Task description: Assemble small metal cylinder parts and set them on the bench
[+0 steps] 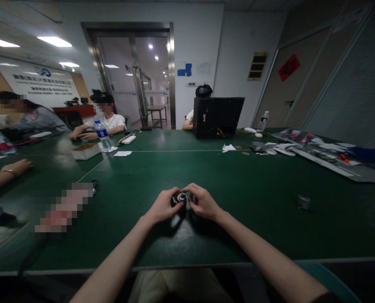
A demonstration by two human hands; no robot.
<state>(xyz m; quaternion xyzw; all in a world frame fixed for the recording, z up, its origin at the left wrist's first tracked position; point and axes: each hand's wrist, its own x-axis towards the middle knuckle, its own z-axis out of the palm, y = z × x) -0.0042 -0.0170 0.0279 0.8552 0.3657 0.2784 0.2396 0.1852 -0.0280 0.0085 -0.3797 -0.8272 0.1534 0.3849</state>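
Note:
A small cylinder point(181, 197) with a silvery rim and a dark top stands between my two hands over the green table. My left hand point(165, 205) is closed on its left side, with thumb and fingers curled round it. From the other side, my right hand point(203, 203) has bent fingers, and its index fingertip reaches the cylinder's upper rim. The right thumb is close to the cylinder's right side. Dim light and small size leave the cylinder's exact kind unclear.
A grey metal cylinder point(304, 202) stands to the right on the green table point(253, 189). At left are a dark block point(4, 216) and a co-worker's arm point(13, 171). Farther off are a bottle point(102, 136), a box point(86, 152), a black case point(217, 118) and several people.

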